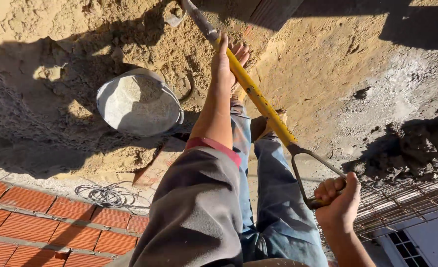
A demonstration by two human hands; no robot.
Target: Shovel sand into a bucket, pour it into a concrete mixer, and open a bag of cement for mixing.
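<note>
A shovel with a yellow shaft (258,99) runs from the sand pile at the top down to a metal D-handle at the lower right. My left hand (227,59) wraps the upper shaft near the dark metal neck. My right hand (338,202) is closed on the D-handle's wooden grip. The shovel blade (174,15) is mostly hidden in the sand at the top edge. My legs in blue jeans stand below the shaft.
A grey bucket (139,103) holding sand sits left of the shovel. A coil of thin wire (111,195) lies above a red brick wall (46,222) at lower left. A wet mortar heap (416,148) and a steel mesh (407,202) lie at right.
</note>
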